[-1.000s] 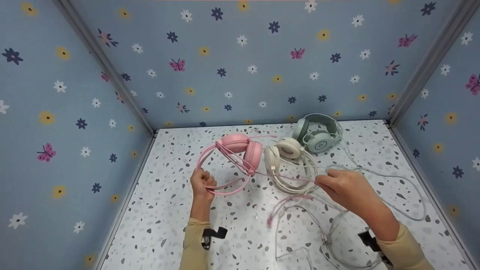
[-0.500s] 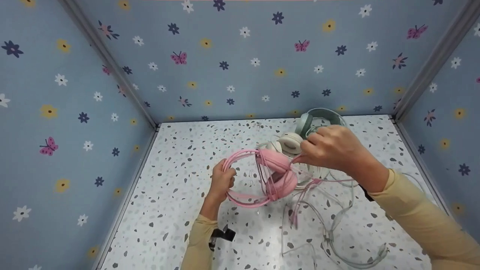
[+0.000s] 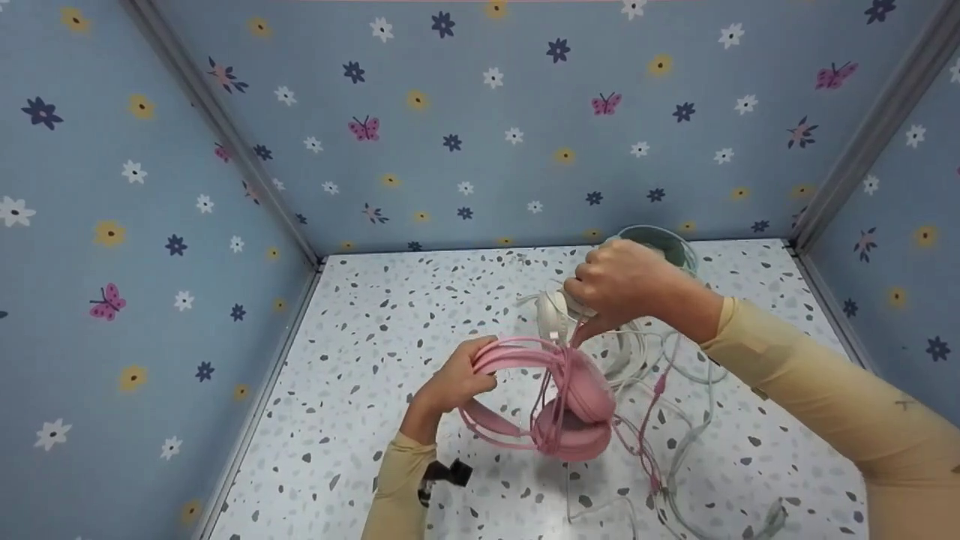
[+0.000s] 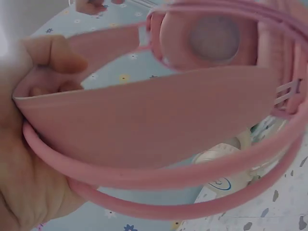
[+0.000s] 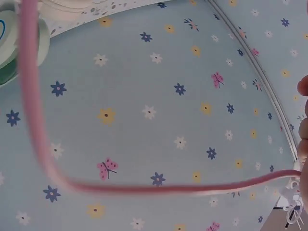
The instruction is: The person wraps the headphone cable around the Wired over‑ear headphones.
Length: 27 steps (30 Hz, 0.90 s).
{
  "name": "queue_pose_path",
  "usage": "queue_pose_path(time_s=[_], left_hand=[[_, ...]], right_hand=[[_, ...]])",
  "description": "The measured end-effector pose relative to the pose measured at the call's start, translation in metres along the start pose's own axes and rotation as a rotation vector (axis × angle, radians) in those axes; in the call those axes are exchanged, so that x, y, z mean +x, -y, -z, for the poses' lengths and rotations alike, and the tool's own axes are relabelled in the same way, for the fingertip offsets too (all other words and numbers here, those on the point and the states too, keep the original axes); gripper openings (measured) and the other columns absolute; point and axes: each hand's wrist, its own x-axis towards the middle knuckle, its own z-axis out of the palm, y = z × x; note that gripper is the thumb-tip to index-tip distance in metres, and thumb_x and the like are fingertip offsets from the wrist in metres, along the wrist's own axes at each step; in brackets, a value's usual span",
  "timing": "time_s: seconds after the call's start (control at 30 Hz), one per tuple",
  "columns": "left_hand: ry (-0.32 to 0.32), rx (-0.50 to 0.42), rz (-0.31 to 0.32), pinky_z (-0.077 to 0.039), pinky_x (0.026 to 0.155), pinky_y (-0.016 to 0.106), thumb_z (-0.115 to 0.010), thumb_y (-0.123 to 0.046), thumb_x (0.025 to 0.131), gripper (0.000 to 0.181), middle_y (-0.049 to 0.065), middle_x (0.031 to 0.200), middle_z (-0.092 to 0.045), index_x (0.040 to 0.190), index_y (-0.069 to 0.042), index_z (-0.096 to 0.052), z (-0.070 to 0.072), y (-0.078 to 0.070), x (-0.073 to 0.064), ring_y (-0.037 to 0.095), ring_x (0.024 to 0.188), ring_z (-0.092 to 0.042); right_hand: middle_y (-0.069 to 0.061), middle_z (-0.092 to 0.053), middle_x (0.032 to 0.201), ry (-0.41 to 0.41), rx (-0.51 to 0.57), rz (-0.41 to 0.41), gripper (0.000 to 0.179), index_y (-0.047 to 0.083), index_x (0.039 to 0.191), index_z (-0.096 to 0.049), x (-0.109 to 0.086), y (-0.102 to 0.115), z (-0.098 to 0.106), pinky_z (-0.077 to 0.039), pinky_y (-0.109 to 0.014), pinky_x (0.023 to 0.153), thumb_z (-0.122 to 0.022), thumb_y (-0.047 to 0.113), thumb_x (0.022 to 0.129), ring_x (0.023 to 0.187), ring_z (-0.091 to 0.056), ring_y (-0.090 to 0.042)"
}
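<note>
My left hand (image 3: 459, 379) grips the pink headphones (image 3: 589, 386) by the headband, holding them above the table; in the left wrist view its fingers (image 4: 67, 60) curl around the inner band. Strands of pink cable (image 3: 559, 390) run around the ear-cup end. Just above the upper ear cup, my right hand (image 3: 626, 281) pinches the cable, thumb pointing down. A length of that cable (image 5: 130, 188) crosses the right wrist view to the hand at its edge. The cable's loose end hangs to the right of the cups.
White headphones (image 3: 553, 315) lie behind the pink pair, partly covered by my right hand. Green headphones (image 3: 679, 244) are at the back wall, mostly hidden. Pale cables (image 3: 679, 450) sprawl over the table's right side. Flowered panels (image 3: 480, 112) enclose the speckled table (image 3: 360, 337).
The right hand has drawn the pink cable from the right up to the ear cups, adding strands around them. The left hand has shifted right and turned the headphones, cups now facing right.
</note>
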Motion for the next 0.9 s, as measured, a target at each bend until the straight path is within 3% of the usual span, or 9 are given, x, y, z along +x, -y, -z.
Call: queue_pose_path(time_s=[0.1,0.2,0.4,0.53,0.57,0.67,0.77,0.87,0.9], left_hand=[[0.113,-0.01,-0.087,-0.032,0.055,0.027,-0.049,0.007,0.066,0.027,-0.003,0.068,-0.04,0.091,-0.003,-0.053,0.002,0.0,-0.002,0.012,0.058,-0.035],[0.179,-0.012,-0.175,-0.033,0.056,0.027,-0.052,0.003,0.062,0.026,0.001,0.068,-0.039,0.087,-0.004,-0.05,0.002,0.001,-0.003,0.013,0.059,-0.037],[0.168,-0.085,-0.243,-0.033,0.054,0.028,-0.053,0.001,0.056,0.027,0.006,0.064,-0.037,0.081,-0.002,-0.046,0.005,0.004,-0.008,0.014,0.057,-0.037],[0.138,-0.238,-0.263,-0.028,0.049,0.029,-0.052,0.005,0.062,0.025,0.004,0.063,-0.036,0.085,-0.004,-0.05,0.01,0.007,-0.008,0.015,0.054,-0.032],[0.143,-0.319,-0.271,-0.026,0.048,0.029,-0.05,0.008,0.063,0.027,0.004,0.063,-0.035,0.087,-0.005,-0.052,0.01,0.008,-0.007,0.015,0.053,-0.029],[0.172,-0.597,-0.299,-0.02,0.048,0.03,-0.044,0.016,0.068,0.041,0.0,0.068,-0.032,0.098,-0.008,-0.058,0.008,0.013,-0.007,0.014,0.053,-0.021],[0.18,-0.819,-0.318,-0.018,0.05,0.03,-0.036,0.024,0.067,0.059,-0.001,0.071,-0.032,0.11,-0.007,-0.061,0.005,0.02,-0.009,0.014,0.054,-0.018],[0.124,-0.882,-0.329,-0.019,0.05,0.029,-0.035,0.026,0.067,0.063,-0.001,0.071,-0.032,0.114,-0.006,-0.062,0.004,0.027,-0.012,0.013,0.054,-0.018],[0.106,-0.884,-0.333,-0.019,0.049,0.028,-0.035,0.024,0.067,0.061,-0.001,0.07,-0.032,0.114,-0.005,-0.061,0.005,0.03,-0.014,0.013,0.053,-0.019]], right_hand=[[0.006,-0.029,0.048,0.042,0.117,-0.059,0.072,0.017,0.06,-0.044,0.002,-0.005,-0.007,-0.018,-0.031,0.038,-0.048,0.088,0.069,0.042,-0.023,-0.01],[0.007,-0.025,0.048,0.027,0.185,-0.108,0.069,0.019,0.059,-0.043,0.0,-0.01,-0.016,-0.014,-0.031,0.041,-0.048,0.086,0.072,0.044,-0.019,-0.009],[0.008,-0.025,0.048,-0.059,0.186,-0.106,0.062,0.019,0.057,-0.037,-0.006,-0.014,-0.048,-0.012,-0.03,0.042,-0.046,0.074,0.085,0.044,-0.018,-0.008],[0.007,-0.031,0.048,-0.129,0.272,-0.207,0.059,0.018,0.058,-0.04,-0.01,-0.009,-0.077,-0.015,-0.03,0.041,-0.046,0.068,0.089,0.043,-0.023,-0.009],[0.006,-0.033,0.048,-0.138,0.311,-0.238,0.06,0.017,0.058,-0.042,-0.011,-0.006,-0.084,-0.017,-0.03,0.041,-0.045,0.068,0.089,0.043,-0.025,-0.009],[0.006,-0.035,0.051,-0.145,0.504,-0.313,0.059,0.015,0.06,-0.046,-0.014,0.011,-0.103,-0.022,-0.03,0.042,-0.039,0.064,0.094,0.045,-0.027,-0.008],[0.007,-0.033,0.053,-0.158,0.788,-0.375,0.057,0.012,0.059,-0.046,-0.016,0.035,-0.109,-0.024,-0.031,0.042,-0.037,0.05,0.101,0.047,-0.026,-0.006],[0.008,-0.033,0.056,-0.201,1.058,-0.452,0.047,0.013,0.06,-0.043,-0.022,0.061,-0.129,-0.029,-0.037,0.041,-0.041,0.027,0.105,0.049,-0.029,-0.006],[0.01,-0.035,0.058,-0.275,1.15,-0.448,0.043,0.016,0.062,-0.046,-0.023,0.068,-0.14,-0.03,-0.035,0.041,-0.043,0.022,0.105,0.05,-0.031,-0.004]])
